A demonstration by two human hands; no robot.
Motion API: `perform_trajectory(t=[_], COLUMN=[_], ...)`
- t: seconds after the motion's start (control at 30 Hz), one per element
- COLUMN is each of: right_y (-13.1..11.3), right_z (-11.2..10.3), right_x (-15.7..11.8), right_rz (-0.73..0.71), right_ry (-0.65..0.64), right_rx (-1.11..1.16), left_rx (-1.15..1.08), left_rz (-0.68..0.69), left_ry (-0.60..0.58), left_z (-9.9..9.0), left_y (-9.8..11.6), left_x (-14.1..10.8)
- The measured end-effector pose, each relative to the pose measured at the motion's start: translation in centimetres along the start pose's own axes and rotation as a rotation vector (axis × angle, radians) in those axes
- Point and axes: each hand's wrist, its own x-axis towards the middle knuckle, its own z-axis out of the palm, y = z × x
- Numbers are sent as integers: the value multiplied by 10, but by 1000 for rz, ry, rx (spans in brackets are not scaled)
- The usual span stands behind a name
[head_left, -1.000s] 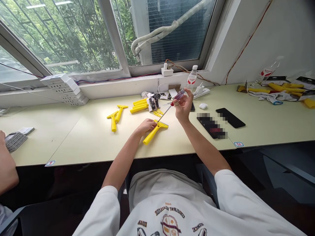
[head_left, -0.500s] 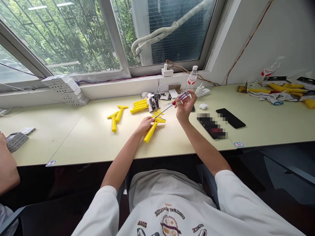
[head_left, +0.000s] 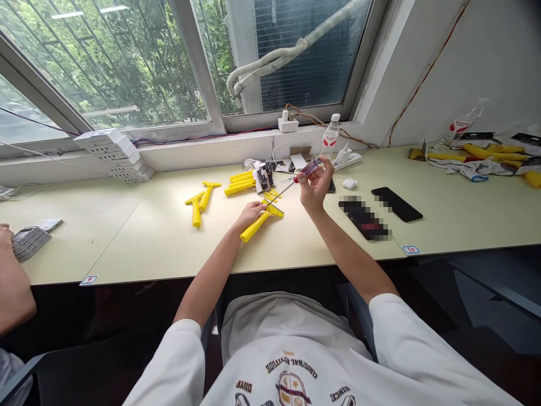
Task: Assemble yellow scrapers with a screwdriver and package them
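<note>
Two hands: left (head_left: pixel 252 213) holding yellow scraper (head_left: pixel 257 224), right (head_left: pixel 315 183) gripping screwdriver (head_left: pixel 310 168).

You're on camera in a loose white short-sleeved cotton T-shirt (head_left: pixel 291 327), and look at those wide, plain left sleeve (head_left: pixel 171 361) and right sleeve (head_left: pixel 406 338)! Across the chest, an oval maroon-and-gold crest (head_left: pixel 292 389) sits under arched dark lettering (head_left: pixel 291 365), with more small dark print (head_left: pixel 244 386) beside it. Bare forearms, and a bare left hand (head_left: pixel 252 213) and right hand (head_left: pixel 315 183).
</note>
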Motion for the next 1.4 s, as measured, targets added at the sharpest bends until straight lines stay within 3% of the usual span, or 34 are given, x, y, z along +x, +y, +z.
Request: perform_trajectory(t=[0.33, 0.73, 1.07, 1.4], right_y=[-3, 16, 12, 18], right_z=[-3, -9, -10, -9], right_x=[0, 5, 5, 6], right_rz=[47, 18, 3, -64], right_ry=[-152, -9, -110, -95], right_rx=[116, -53, -34, -19], left_rx=[-8, 84, 99, 128], left_rz=[-5, -56, -62, -50], left_ry=[-11, -55, -87, -89], left_z=[-4, -4, -3, -4], left_y=[-6, 2, 7, 6], left_x=[6, -5, -8, -7])
